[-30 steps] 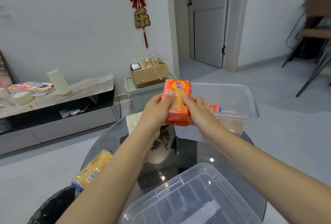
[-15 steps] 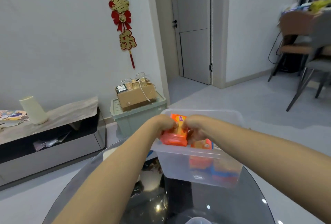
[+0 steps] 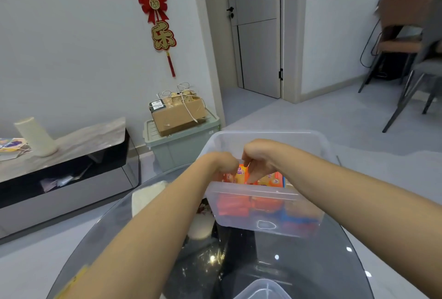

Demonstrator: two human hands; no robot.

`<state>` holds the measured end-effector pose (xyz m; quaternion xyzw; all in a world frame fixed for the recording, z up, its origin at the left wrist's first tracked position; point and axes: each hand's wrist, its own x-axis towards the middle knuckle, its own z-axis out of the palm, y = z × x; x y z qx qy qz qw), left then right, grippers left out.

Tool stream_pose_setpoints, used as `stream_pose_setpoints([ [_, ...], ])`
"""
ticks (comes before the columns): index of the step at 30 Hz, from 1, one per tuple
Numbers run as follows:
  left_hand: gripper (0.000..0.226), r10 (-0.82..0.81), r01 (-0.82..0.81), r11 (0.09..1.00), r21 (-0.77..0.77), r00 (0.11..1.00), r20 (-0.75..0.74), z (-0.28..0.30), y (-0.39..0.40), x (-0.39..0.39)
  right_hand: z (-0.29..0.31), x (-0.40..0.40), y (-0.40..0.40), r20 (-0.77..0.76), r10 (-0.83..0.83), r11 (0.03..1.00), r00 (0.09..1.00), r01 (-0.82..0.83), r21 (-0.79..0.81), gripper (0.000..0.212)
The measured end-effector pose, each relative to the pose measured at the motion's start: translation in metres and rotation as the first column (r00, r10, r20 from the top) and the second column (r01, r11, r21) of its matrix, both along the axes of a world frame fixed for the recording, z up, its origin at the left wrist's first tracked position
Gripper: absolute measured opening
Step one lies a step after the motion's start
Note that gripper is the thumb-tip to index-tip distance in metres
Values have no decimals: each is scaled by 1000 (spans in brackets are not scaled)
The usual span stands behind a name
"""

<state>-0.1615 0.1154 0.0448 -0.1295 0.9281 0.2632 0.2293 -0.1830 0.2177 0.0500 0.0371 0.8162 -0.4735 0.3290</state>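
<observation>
A clear plastic bin (image 3: 267, 224) stands on the round dark glass table (image 3: 318, 263). Both my hands reach down into it. My left hand (image 3: 221, 163) curls its fingers onto an orange snack packet (image 3: 241, 174) standing upright inside the bin. My right hand (image 3: 259, 157) pinches the same packet from the right, fingertips pointing down. Another orange packet (image 3: 270, 181) lies just right of it. More orange and blue packets show blurred through the bin's near wall.
A clear lid (image 3: 263, 289) lies at the table's near edge, and a yellow packet (image 3: 71, 282) sits at the lower left. Beyond the table are a green storage box (image 3: 181, 153) with a cardboard box on top, a low cabinet (image 3: 71, 179) and chairs (image 3: 406, 71).
Both hands have lowered the orange packet from above the table down into the clear bin. The camera has moved closer to the bin.
</observation>
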Motion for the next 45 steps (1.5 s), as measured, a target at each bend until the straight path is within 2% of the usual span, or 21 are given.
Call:
stream_pose_setpoints([
  [3, 29, 20, -18, 1000, 12, 980, -199, 8, 0, 6, 7, 9, 5, -163, -52, 999, 985, 54, 7, 17],
  [7, 41, 162, -42, 972, 232, 834, -528, 24, -7, 40, 17, 41, 5, -425, -58, 993, 904, 8, -118, 31],
  [10, 43, 248, -78, 960, 268, 676, -694, 21, -21, 73, 19, 83, 0, -662, -69, 990, 747, -32, -139, 35],
  [12, 43, 290, -117, 954, 276, 594, -750, 16, -32, 97, 15, 112, -8, -753, -67, 986, 655, -72, -150, 34],
  [14, 43, 310, -162, 950, 266, 578, -755, 7, -45, 114, 7, 134, -22, -759, -82, 968, 646, -130, -216, 35],
  [16, 41, 316, -210, 949, 236, 626, -713, -6, -61, 126, -4, 149, -38, -757, -57, 960, 651, -173, -221, 37],
  [19, 44, 330, -326, 939, 114, 750, -573, -29, -90, 134, -28, 155, -67, -726, 66, 969, 685, -216, -116, 37],
  [21, 47, 363, -417, 909, 1, 790, -493, -46, -111, 135, -46, 152, -85, -660, 156, 971, 735, -236, -33, 40],
  [23, 49, 411, -449, 893, 10, 807, -425, -62, -129, 134, -61, 147, -100, -577, 191, 973, 794, -229, 7, 43],
  [25, 48, 457, -456, 885, 99, 806, -376, -75, -141, 133, -73, 140, -114, -517, 191, 977, 834, -213, 18, 46],
  [29, 64, 597, -512, 800, 313, 727, -339, -95, -150, 125, -88, 123, -139, -371, 203, 974, 906, -225, -16, 45],
  [34, 49, 711, -574, 695, 433, 637, -297, -97, -152, 122, -95, 114, -153, -188, 61, 969, 980, -104, -226, 49],
  [38, 41, 785, -597, 602, 531, 566, -253, -87, -152, 142, -94, 128, -149, -242, 37, 962, 970, -100, -253, 25],
  [45, 28, 758, -474, 651, 592, 452, -471, -9, -123, 193, -39, 172, -120, -415, -50, 914, 909, -125, -385, 24],
])
